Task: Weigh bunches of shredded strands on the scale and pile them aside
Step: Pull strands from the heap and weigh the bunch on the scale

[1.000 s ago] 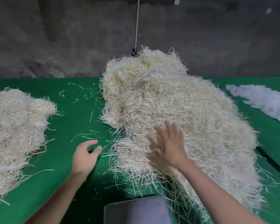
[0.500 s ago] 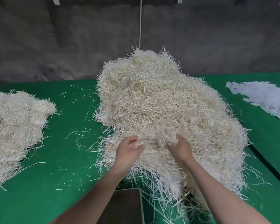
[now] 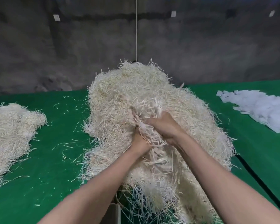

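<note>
**Strand bunch (image 3: 146,109) half out of heap (image 3: 120,88), not yet weighed**

Bunch sits at the front-middle of the big heap, raised a bit, w/ many strands running back into it. Left hand (image 3: 140,143) grips it from below, fingers curled in & partly buried. Right hand (image 3: 166,126) clamps it from above, fingers closed round the strands. Hands almost touch.

Step, by my read: gathering a bunch, pre-weigh. Next move calls for pulling it free toward the body, shedding stragglers, then setting it on the scale (image 3: 115,214). That's prob. the grey slab at the bottom edge, half hidden under trailing strands.

Side pile (image 3: 11,131) lies well left on the green table (image 3: 55,167); white scraps (image 3: 259,110) far right.
</note>
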The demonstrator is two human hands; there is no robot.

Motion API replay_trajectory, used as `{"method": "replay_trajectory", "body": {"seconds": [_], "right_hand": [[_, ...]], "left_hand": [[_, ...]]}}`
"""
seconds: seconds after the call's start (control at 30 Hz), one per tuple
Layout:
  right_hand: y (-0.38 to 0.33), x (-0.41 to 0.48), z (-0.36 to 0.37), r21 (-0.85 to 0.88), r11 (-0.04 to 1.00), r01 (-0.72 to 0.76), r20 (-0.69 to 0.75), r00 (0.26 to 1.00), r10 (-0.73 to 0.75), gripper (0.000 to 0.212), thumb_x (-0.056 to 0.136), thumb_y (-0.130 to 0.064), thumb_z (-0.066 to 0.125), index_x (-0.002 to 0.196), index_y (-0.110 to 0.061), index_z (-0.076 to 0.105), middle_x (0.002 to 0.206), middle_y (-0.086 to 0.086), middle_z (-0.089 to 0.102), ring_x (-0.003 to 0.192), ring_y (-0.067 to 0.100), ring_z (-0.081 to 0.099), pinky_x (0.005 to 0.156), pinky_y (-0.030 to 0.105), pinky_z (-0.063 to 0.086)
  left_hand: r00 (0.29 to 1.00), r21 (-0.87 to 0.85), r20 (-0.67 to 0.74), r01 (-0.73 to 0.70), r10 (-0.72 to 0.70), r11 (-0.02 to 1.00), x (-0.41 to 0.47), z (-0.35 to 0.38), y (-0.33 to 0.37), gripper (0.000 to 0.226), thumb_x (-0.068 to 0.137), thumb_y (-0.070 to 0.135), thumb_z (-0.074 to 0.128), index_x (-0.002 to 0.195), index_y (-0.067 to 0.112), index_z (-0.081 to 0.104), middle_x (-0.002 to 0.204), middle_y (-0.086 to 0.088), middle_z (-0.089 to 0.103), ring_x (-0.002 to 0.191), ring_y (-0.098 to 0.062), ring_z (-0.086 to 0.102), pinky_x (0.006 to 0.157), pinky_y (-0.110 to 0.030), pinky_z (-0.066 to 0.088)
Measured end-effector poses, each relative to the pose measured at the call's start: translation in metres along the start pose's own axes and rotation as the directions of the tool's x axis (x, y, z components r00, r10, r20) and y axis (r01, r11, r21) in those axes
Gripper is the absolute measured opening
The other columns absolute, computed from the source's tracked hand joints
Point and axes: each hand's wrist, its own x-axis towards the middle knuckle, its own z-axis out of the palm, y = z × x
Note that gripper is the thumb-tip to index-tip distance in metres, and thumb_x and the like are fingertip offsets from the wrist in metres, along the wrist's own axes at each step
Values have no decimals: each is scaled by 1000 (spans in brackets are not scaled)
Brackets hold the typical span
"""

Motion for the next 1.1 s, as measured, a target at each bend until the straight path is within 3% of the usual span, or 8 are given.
{"method": "replay_trajectory", "body": {"seconds": [0.2, 0.33, 0.47, 0.57, 0.63, 0.83, 0.97, 1.1], "right_hand": [[-1, 2, -46, -291, 957, -3, 152, 987, 49, 96, 54, -58, 77, 132, -14, 42, 122, 11, 58, 102, 21, 62, 79, 30, 54], [42, -16, -79, -366, 931, 6, -45, 999, -24, 94, 55, -52, 79, 134, -23, 37, 118, 6, 57, 93, 16, 64, 68, 24, 55], [141, -46, -54, -842, 526, -117, 59, 950, 306, 107, 61, -49, 79, 146, -27, 18, 147, -5, 29, 132, 19, 36, 106, 32, 34], [190, -58, -32, -921, 378, -92, -1, 972, 233, 64, 74, -23, 74, 130, -15, 43, 149, 4, 26, 124, 20, 43, 100, 30, 44], [177, -51, -35, -896, 440, -63, -51, 998, 40, 32, 80, -21, 68, 108, -13, 58, 149, 5, 30, 112, 13, 51, 91, 24, 50], [90, -28, -38, -890, 442, 112, 70, 991, -112, 53, 82, -29, 63, 131, -19, 47, 119, 5, 56, 103, 20, 57, 90, 30, 48], [74, -26, -42, -516, 855, 45, 68, 998, -12, 47, 84, -16, 63, 127, -17, 45, 91, -1, 55, 61, 7, 54, 54, 17, 46], [69, -24, -48, -17, 1000, 1, -75, 997, -3, 76, 84, -31, 64, 146, -16, 22, 144, 9, 35, 118, 16, 48, 91, 28, 44]], "left_hand": [[976, -116, 15, 216, -216, 969, 12, -2, 11, 18, 89, -11, 46, 99, 4, 51, 78, -7, 58, 60, -3, 60, 49, -9, 47], [942, -246, -99, 290, -321, 925, 22, -5, 13, 66, 84, -17, 45, 144, 4, 24, 109, -8, 52, 59, -7, 46, 42, -12, 40], [930, -175, -100, 334, -354, 926, 22, -12, 10, 83, 78, -22, 36, 150, 9, 9, 151, -15, 25, 117, -25, 47, 92, -24, 48], [931, -167, -87, 338, -356, 926, 20, -10, 7, 81, 81, -17, 44, 150, 9, 9, 154, -14, 20, 138, -33, 24, 110, -43, 27], [926, -191, -104, 340, -363, 921, 17, -11, 6, 83, 82, -8, 59, 149, 8, 13, 151, -14, 26, 137, -33, 27, 109, -43, 29], [874, -427, -119, 384, -472, 819, 22, -25, 0, 71, 80, -4, 65, 143, 3, 32, 138, -22, 46, 124, -39, 47, 103, -52, 40], [876, -505, -135, 341, -463, 793, 27, -37, 5, 50, 84, -11, 56, 131, -2, 45, 120, -22, 59, 97, -33, 64, 75, -42, 58], [900, -423, -250, 230, -357, 876, 24, -45, 14, 28, 87, -5, 57, 112, 3, 48, 90, -12, 64, 60, -18, 61, 46, -23, 48]]}}
